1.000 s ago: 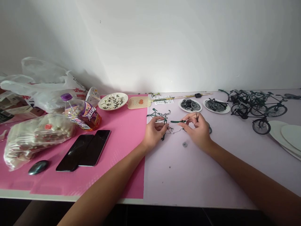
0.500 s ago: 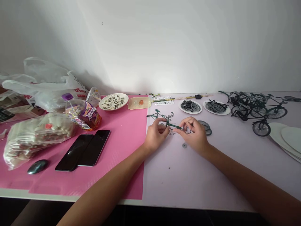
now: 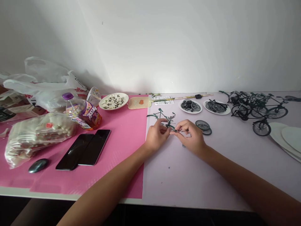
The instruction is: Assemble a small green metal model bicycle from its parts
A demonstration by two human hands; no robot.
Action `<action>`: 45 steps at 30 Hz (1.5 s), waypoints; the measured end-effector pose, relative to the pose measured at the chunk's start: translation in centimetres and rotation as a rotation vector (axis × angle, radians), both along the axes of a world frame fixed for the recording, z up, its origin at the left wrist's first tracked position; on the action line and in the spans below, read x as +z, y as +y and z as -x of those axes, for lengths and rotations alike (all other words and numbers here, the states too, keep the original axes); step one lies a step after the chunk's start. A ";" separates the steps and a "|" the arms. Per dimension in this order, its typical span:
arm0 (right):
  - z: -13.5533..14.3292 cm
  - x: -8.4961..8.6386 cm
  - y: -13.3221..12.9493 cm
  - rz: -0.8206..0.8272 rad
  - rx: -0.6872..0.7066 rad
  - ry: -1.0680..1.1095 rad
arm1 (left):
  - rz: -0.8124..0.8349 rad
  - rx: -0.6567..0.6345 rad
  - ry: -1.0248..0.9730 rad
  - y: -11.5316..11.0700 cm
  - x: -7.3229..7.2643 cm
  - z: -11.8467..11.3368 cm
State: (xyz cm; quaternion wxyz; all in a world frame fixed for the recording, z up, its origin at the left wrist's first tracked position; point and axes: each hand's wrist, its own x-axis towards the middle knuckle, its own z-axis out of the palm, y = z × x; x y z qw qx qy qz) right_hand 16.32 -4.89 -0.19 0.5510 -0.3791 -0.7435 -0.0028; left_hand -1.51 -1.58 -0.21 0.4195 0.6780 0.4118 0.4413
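My left hand (image 3: 157, 134) is closed around the front of a green model bicycle frame (image 3: 160, 112), whose saddle and handlebar stick up beyond the fingers. Close beside it, my right hand (image 3: 191, 135) is pinched shut with its fingertips at the green curved front part. A thin dark piece shows at those fingertips, too small to name. Just behind the right hand lie two loose spoked wheels (image 3: 203, 125). A small grey disc (image 3: 183, 145) peeks out from under that hand, mostly hidden.
Plates of black wheels (image 3: 199, 110) and black parts (image 3: 226, 111) stand at the back. Several model bicycles (image 3: 258, 108) and white plates (image 3: 278, 133) are at right. On the pink mat are two phones (image 3: 94, 147), a bottle (image 3: 84, 114), a bag (image 3: 35, 135) and a mouse (image 3: 38, 165).
My right hand has moved left, closer to my left hand, its fingertips shifting along the bicycle's front part. The grey disc is now mostly covered, and the loose wheels show more fully.
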 end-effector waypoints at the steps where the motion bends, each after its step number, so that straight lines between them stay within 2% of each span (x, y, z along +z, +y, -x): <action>1: 0.1 0.0 0.0 -0.004 0.007 -0.003 | 0.001 -0.004 0.004 -0.1 0.0 0.0; 5: 0.0 0.2 -0.1 -0.010 0.022 0.024 | 0.008 -0.049 -0.006 -0.3 0.2 0.0; 15: -0.2 0.2 0.2 -0.002 -0.048 0.068 | 0.111 -0.111 -0.075 -1.0 0.7 0.0; 20: -0.2 0.8 0.2 -0.067 -0.043 0.062 | 0.179 -0.140 -0.102 -1.2 1.2 -0.1; 25: -0.4 0.8 0.2 -0.036 -0.079 0.056 | 0.217 -0.149 -0.140 -1.4 1.6 -0.2; 34: -0.5 1.0 0.0 -0.040 -0.147 0.059 | 0.121 -0.133 -0.085 -1.7 1.6 -0.3; 40: -0.3 0.6 0.2 -0.019 -0.083 0.168 | 0.072 -0.130 -0.049 -1.9 1.4 -0.3; 45: -0.4 0.4 0.2 0.062 -0.075 0.215 | 0.079 -0.150 -0.106 -1.6 1.1 -0.4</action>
